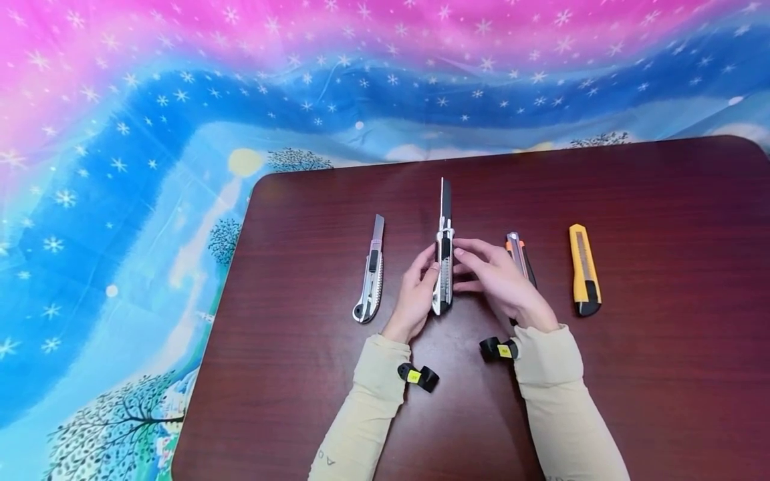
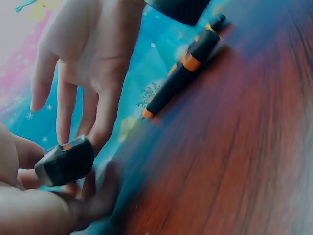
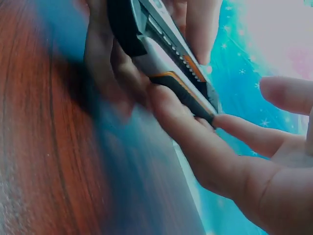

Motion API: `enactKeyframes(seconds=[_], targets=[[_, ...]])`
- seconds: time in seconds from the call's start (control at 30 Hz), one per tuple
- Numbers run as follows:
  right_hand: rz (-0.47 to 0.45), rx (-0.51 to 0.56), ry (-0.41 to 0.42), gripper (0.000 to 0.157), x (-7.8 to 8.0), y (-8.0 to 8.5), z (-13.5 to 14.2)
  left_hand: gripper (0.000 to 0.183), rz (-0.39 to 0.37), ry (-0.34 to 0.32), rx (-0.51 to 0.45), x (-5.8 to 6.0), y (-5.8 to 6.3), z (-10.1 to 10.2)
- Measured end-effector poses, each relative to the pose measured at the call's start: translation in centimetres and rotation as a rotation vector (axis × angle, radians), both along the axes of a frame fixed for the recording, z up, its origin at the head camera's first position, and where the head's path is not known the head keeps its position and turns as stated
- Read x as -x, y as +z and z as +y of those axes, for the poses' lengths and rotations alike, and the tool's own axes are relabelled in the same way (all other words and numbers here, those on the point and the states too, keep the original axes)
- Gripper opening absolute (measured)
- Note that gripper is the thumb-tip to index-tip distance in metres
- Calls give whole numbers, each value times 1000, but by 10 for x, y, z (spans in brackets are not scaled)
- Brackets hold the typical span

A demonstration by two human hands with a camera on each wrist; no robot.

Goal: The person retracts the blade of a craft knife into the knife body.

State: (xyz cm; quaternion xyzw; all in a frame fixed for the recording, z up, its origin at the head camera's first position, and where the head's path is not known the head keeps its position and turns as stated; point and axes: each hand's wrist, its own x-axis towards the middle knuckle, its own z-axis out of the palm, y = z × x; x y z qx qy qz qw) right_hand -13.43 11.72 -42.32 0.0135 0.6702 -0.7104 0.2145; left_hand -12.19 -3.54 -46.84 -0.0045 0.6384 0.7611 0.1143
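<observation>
In the head view, my left hand point(image 1: 415, 287) grips a silver and black utility knife point(image 1: 444, 267) above the middle of the table. The knife stands upright in this view, with a long blade point(image 1: 446, 200) out at its top. My right hand point(image 1: 499, 274) is at the knife's right side, fingers fairly straight and fingertips right at the handle. The left wrist view shows the knife's dark butt end point(image 2: 66, 161) between the left fingers. In the right wrist view, orange trim point(image 3: 193, 66) lines the handle, and my right fingers point(image 3: 254, 134) touch its front end.
A silver utility knife point(image 1: 371, 274) with its blade out lies left of the hands. A black and orange utility knife point(image 1: 516, 248) lies partly hidden behind the right hand, and a yellow one point(image 1: 582, 267) farther right. Dark wood table point(image 1: 674, 374); patterned cloth point(image 1: 337, 87) behind it.
</observation>
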Motion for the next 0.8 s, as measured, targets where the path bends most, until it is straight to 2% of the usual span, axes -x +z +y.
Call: enactKeyframes(seconds=[0.1,0.13,0.23,0.3,0.47,0.57,0.73,0.8], targets=[[17,6,-26,46,0,0,1,44,-120,-106,-242,-4,-1,-3],[27,2,-35,46,0,0,2,45,-157,-147,-294,-5,-2,-5],[50,-9,-74,45,1,0,4,46,-209,-261,-389,-8,-2,-11],[77,-59,-112,43,2,0,5,47,-214,-338,-443,-9,-2,-14],[80,-118,-164,41,5,-6,-1,47,-249,-462,-595,-12,-3,-21],[29,-48,-142,37,6,-10,-6,47,-275,-490,-633,-14,-5,-22],[-25,104,-84,27,6,-14,-11,47,-273,-505,-609,-14,-10,-23],[-37,136,-78,28,6,-15,-12,48,-275,-518,-601,-13,-11,-24]])
